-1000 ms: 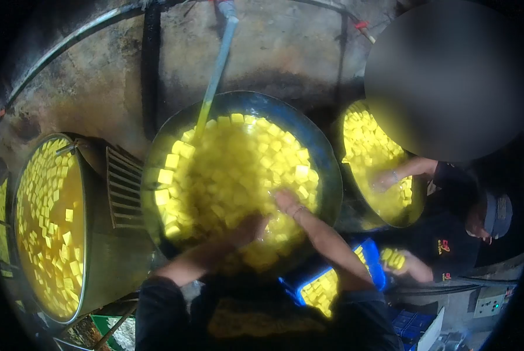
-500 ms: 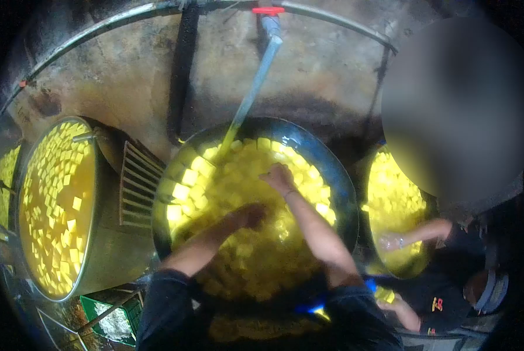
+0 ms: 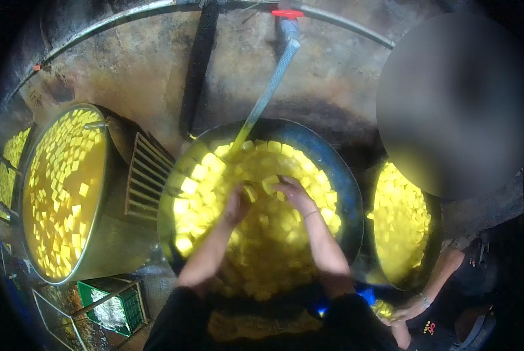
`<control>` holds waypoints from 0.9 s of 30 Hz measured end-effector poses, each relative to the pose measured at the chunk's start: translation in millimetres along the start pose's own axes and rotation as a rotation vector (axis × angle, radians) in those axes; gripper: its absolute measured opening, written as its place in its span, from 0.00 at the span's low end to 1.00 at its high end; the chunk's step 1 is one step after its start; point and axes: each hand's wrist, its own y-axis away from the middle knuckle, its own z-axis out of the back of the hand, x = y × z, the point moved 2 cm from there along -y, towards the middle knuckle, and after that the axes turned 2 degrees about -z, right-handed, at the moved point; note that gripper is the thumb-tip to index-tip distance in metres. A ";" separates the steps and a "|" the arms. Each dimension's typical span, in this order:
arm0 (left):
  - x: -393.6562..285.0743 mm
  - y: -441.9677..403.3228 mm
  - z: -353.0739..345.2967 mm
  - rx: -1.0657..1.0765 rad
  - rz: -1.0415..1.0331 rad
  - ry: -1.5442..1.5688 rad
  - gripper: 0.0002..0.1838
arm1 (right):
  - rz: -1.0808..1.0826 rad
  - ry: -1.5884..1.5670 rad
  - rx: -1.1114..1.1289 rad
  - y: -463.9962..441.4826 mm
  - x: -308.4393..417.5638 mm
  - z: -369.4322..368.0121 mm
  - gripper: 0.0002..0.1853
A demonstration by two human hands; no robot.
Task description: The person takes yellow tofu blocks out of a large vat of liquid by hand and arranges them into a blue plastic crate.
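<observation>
A big dark round pan point(image 3: 339, 158) lies before me, filled with cloudy yellow liquid and yellow tofu blocks point(image 3: 199, 172). My right hand point(image 3: 294, 194) has its fingers bent around a pale yellow tofu block point(image 3: 270, 185), just over the liquid. Facing it, my left hand point(image 3: 236, 205) is curled with another tofu block point(image 3: 251, 193) at its fingertips. The two hands are apart, a short gap between them. A blue-grey hose point(image 3: 269, 90) runs down from a red-handled valve point(image 3: 288, 13) into the pan's far side.
At left stands a tall metal vat point(image 3: 105, 193) of floating yellow blocks, with a slatted rack point(image 3: 142, 181) beside it. A green crate point(image 3: 138, 307) is at lower left. On the right, another pan point(image 3: 433, 234) holds yellow blocks. A co-worker's hands point(image 3: 411, 308) hold something yellow.
My hands have moved apart from their staggered position and now face each other, with tofu blocks visible at the fingers. The co-worker's hand has left the right pan and joined their other hand.
</observation>
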 end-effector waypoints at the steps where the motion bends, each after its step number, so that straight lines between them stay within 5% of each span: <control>1: 3.6 -4.8 -4.2 -0.051 -0.089 0.029 0.13 | 0.041 0.077 -0.026 10.8 3.3 -5.7 0.22; 4: 21.0 -7.2 3.5 -0.146 -0.118 0.020 0.14 | 0.090 0.139 -0.026 32.3 9.8 -22.1 0.28; 7: 22.1 11.4 -37.2 -0.043 -0.149 0.141 0.15 | 0.177 0.360 -0.002 32.9 1.8 -36.8 0.15; 9: 20.3 30.5 -57.9 -0.341 0.025 0.122 0.15 | 0.208 0.387 -0.085 35.9 -0.4 -45.5 0.15; 13: 37.1 20.7 -53.6 -0.383 -0.031 0.281 0.16 | 0.185 0.439 -0.134 52.5 28.6 -57.2 0.23; 16: 48.3 10.8 -42.0 -0.155 -0.194 0.243 0.16 | 0.346 0.707 -0.182 29.2 -6.3 -66.6 0.32; 18: 37.9 8.2 -44.3 -0.011 -0.285 0.499 0.15 | 0.460 0.917 -0.239 20.2 -4.5 -75.4 0.35; 21: 9.0 30.1 -46.4 -0.274 -0.203 0.589 0.15 | -0.063 0.470 0.058 -10.3 20.9 -73.1 0.35; 27: -61.8 47.5 -14.2 -0.291 -0.378 0.674 0.16 | 0.090 1.025 -0.267 -97.5 -55.2 -115.4 0.28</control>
